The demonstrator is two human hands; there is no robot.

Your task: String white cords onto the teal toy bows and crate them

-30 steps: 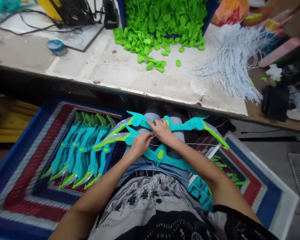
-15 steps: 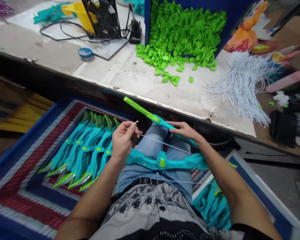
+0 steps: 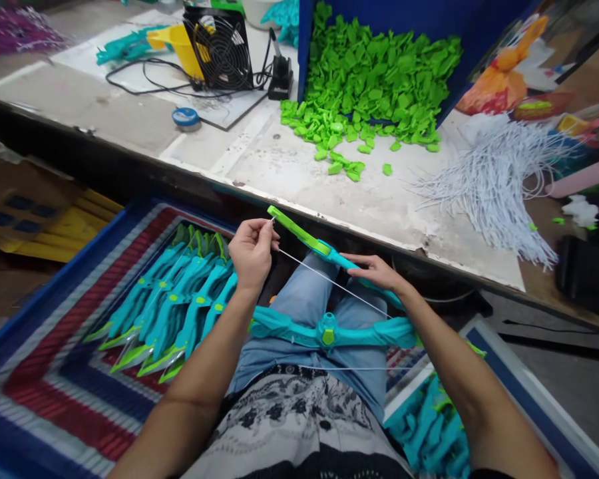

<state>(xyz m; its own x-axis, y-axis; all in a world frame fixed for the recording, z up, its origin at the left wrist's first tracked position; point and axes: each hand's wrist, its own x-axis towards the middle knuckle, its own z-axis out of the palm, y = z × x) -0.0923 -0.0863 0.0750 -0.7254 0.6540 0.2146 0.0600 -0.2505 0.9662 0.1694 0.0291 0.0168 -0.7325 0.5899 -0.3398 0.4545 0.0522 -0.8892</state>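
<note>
My left hand [image 3: 253,253] pinches the end of a white string [image 3: 324,274] right at the green tip of a teal toy bow [image 3: 340,257]. From there the string runs slantwise down to the right, toward my right forearm. My right hand [image 3: 375,271] grips the teal limb of that bow, fingers stretched along it; the bow's far end is hidden by the hand and arm. Across my lap lies a second teal bow [image 3: 299,331] with a green centre piece, its own string stretched over my waist.
Strung bows [image 3: 180,293] lie in a row in a striped-lined bin at left; more bows [image 3: 429,426] fill a box at lower right. On the workbench [image 3: 259,156] are green pieces [image 3: 379,80] spilling from a blue bin, white strings [image 3: 504,179], a fan [image 3: 219,50] and a blue-lidded tin [image 3: 185,117].
My left hand has brought the string end up against the bow's green tip; before, it was held apart from it. The view has shifted slightly.
</note>
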